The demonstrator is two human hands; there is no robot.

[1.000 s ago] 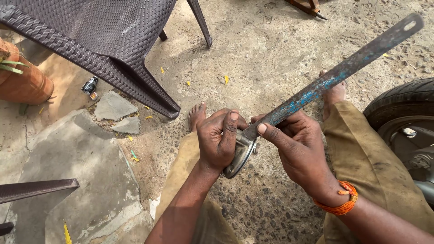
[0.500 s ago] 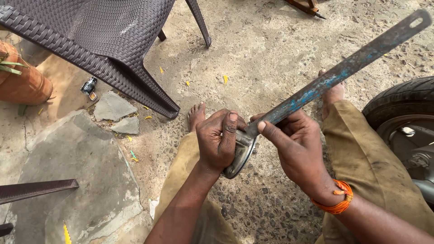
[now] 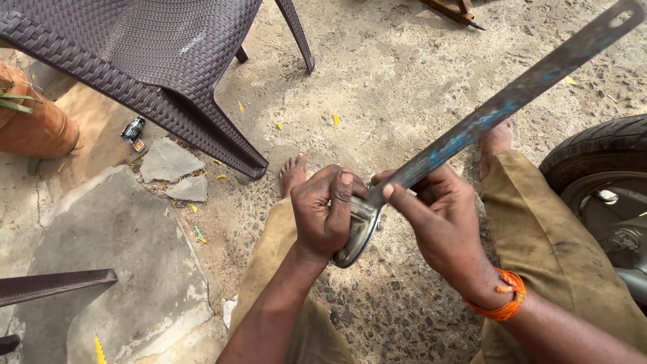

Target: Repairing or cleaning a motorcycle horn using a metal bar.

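Up and far to the left of the left hand (image 3: 328,212), a small dark bottle (image 3: 133,131) with an orange patch on its label lies on the ground beside two flat stone pieces (image 3: 168,162); its label is too small to tell more. Both hands meet over the knees. The left hand is clenched around the rounded grey metal end (image 3: 356,234) of a long flat metal bar (image 3: 502,108), thumb lying along it. The right hand (image 3: 438,222), with an orange thread band (image 3: 502,303) at the wrist, grips the bar just beside the left, thumb pressed on its lower edge. From the right hand the bar slants up and away to the right, grey with worn blue paint, a hole near its far tip. A tyre (image 3: 596,152) sits right of the right hand; a dark woven chair (image 3: 155,61) stands beyond the left.
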